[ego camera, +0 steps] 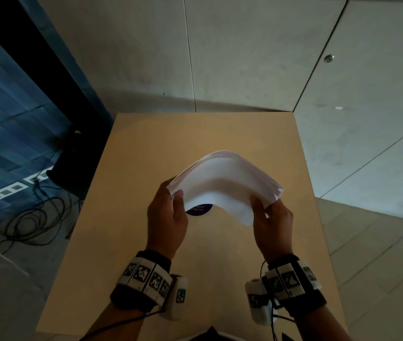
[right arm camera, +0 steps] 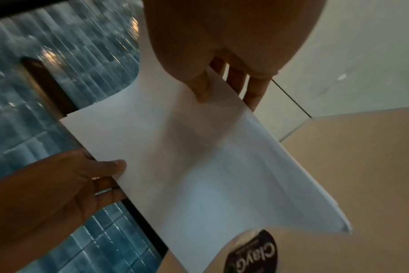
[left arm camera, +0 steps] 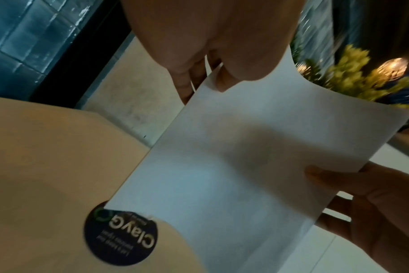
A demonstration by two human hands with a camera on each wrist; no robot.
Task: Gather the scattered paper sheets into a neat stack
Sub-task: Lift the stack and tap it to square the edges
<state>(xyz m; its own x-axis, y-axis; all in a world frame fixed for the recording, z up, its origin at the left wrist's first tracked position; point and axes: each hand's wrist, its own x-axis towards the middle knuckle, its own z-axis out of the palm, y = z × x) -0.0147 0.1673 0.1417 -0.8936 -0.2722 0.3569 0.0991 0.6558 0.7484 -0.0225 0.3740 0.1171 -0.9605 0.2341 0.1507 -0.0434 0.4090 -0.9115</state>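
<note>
Between my two hands, lifted clear of the tan table (ego camera: 131, 242), hangs the stack of white paper sheets (ego camera: 222, 183). I have it by its two short ends: my left hand (ego camera: 166, 225) pinches the left end, thumb on the near face and fingers curled behind, and my right hand (ego camera: 273, 225) does the same at the right end. Both hands are closed around the paper, neither one free.

The stack bows upward in the middle, arching away from me like a shallow bridge. I judge that the bend comes from my hands pressing the ends slightly toward each other, which loosens the sheets so they can slide level. The edge furthest from my hands shows many thin layers, close together but slightly fanned at the right end, so the squaring looks unfinished.

Just below the stack, between my thumbs, a round dark sticker (left arm camera: 120, 234) lies flat on the table (its white lettering reads upside down in the wrist views).

No loose sheets show on the table around my hands, so gathering appears done. What remains, I think, is tapping the edges on the table and laying the stack down.
</note>
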